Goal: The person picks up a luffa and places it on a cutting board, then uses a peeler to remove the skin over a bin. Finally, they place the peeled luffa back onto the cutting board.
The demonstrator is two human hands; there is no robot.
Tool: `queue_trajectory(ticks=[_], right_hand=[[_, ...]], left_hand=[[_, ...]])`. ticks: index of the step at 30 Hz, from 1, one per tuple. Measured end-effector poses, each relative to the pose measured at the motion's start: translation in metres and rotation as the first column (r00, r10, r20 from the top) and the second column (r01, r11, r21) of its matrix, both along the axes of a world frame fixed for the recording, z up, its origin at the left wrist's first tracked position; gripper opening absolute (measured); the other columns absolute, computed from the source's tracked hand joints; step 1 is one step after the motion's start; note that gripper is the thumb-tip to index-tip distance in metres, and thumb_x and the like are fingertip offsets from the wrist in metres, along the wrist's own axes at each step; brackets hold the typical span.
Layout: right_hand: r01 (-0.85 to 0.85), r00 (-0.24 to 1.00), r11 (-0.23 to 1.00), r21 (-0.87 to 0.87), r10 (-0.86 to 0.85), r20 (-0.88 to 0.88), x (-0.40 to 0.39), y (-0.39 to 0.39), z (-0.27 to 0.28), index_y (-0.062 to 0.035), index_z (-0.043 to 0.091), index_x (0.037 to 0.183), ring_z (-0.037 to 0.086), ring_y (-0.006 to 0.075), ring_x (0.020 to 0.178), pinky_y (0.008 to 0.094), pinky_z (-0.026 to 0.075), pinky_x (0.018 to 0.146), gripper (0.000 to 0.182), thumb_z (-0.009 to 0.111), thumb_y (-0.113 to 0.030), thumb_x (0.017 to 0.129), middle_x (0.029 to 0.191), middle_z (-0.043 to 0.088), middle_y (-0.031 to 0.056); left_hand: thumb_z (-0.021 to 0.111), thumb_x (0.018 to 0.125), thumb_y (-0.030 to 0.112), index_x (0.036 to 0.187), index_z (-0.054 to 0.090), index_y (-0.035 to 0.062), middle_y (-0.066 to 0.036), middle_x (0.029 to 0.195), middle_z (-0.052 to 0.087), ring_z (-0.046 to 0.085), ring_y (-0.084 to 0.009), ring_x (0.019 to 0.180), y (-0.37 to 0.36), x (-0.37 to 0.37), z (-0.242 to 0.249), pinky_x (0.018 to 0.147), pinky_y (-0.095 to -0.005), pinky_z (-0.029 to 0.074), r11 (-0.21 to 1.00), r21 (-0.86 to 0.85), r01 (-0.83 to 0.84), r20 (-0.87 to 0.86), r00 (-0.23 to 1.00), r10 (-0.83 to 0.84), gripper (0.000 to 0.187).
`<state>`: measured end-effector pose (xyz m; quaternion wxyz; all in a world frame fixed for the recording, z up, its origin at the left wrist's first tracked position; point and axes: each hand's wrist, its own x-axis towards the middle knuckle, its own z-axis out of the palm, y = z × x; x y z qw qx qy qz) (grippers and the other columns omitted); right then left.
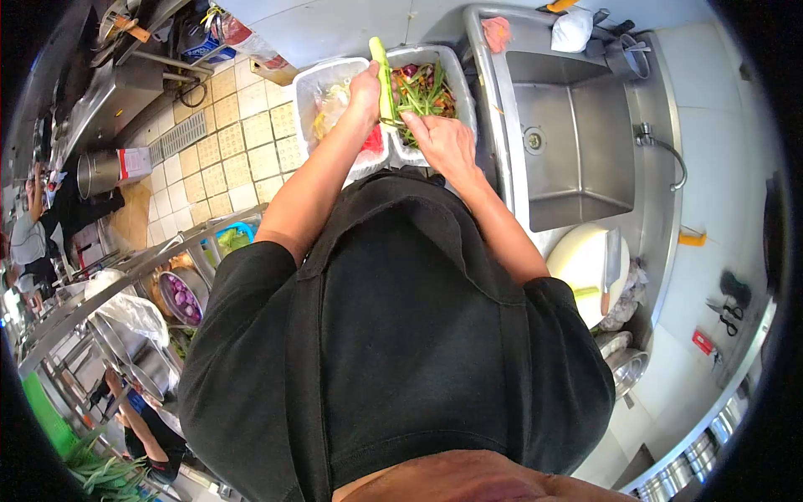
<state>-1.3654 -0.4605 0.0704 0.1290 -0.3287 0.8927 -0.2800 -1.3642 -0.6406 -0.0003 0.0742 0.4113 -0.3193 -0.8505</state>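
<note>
My left hand is closed around a long, pale green peeled cucumber. It is held lengthwise over the two lined bins. At the cucumber's near end my right hand is closed on a small, thin tool, apparently a peeler, mostly hidden by the fingers. Beneath, the right bin holds green peelings mixed with dark and orange scraps. The left bin contains clear plastic and something red and yellow.
To the right is a steel sink with a tap. A knife lies on a round white board beside a green piece. On the left stand a rack, a bowl of purple onions and a steel pot; other people are further off.
</note>
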Motion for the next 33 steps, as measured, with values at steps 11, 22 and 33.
queue_trajectory(ticks=[11, 22, 33], right_hand=[[0.04, 0.996, 0.993, 0.111, -0.049, 0.079, -0.036, -0.024, -0.042, -0.002, 0.072, 0.08, 0.065, 0.0421, 0.083, 0.05, 0.05, 0.076, 0.07, 0.036, -0.061, 0.092, 0.08, 0.066, 0.0258], [0.341, 0.929, 0.939, 0.044, -0.343, 0.136, -0.122, -0.058, -0.051, 0.0012, 0.07, 0.088, 0.06, 0.0459, 0.097, 0.05, 0.046, 0.083, 0.078, 0.03, -0.065, 0.092, 0.091, 0.064, 0.031], [-0.017, 0.998, 1.0, 0.01, 0.016, 0.067, 0.004, -0.009, 0.006, -0.0037, 0.066, 0.066, 0.063, 0.0393, 0.067, 0.0484, 0.048, 0.064, 0.065, 0.046, -0.06, 0.09, 0.065, 0.062, 0.0211]], left_hand=[[0.04, 0.102, 0.033, 0.098, 0.052, 0.0018, -0.009, 0.071, 0.053, 0.05, -0.0194, 0.052, 0.013, 0.015, 0.006, 0.046, -0.0318, 0.045, 0.992, -0.1, 0.075, 0.081, 0.994, -0.067, 0.034], [0.039, 0.101, 0.041, 0.097, 0.057, 0.0037, -0.006, 0.075, 0.055, 0.051, -0.015, 0.059, 0.006, 0.029, 0.006, 0.047, -0.0273, 0.043, 0.974, 0.039, 0.223, -0.059, 0.974, -0.221, 0.042], [0.029, 0.102, 0.043, 0.09, 0.051, 0.0011, -0.009, 0.07, 0.052, 0.047, -0.0191, 0.054, -0.015, 0.004, -0.019, 0.048, -0.0309, 0.042, 0.981, 0.166, 0.095, -0.057, 0.995, -0.086, 0.049]])
